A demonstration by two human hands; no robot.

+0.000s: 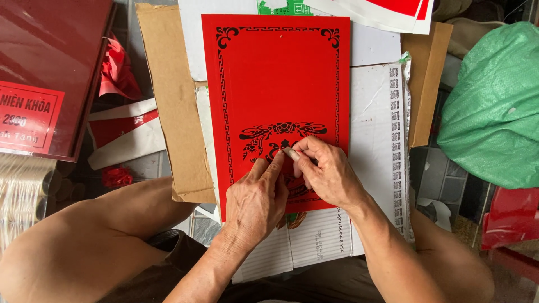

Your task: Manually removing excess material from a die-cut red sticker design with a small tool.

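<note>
A red sheet [278, 78] with a black ornamental border and a black floral motif lies on white and brown cardboard. My left hand [255, 202] presses flat on the sheet's lower part, fingers pointing at the motif. My right hand [325, 174] is closed on a small pale tool [291, 153], whose tip touches the black motif near the sheet's centre. Both hands cover the lower part of the design.
Brown cardboard [177, 101] and white cardboard [376, 123] lie under the sheet. A dark red glossy board [50, 67] with a red label stands at left, with red scraps [118, 70] beside it. A green woven sack [494, 106] sits at right, a red plastic stool [511, 219] below it.
</note>
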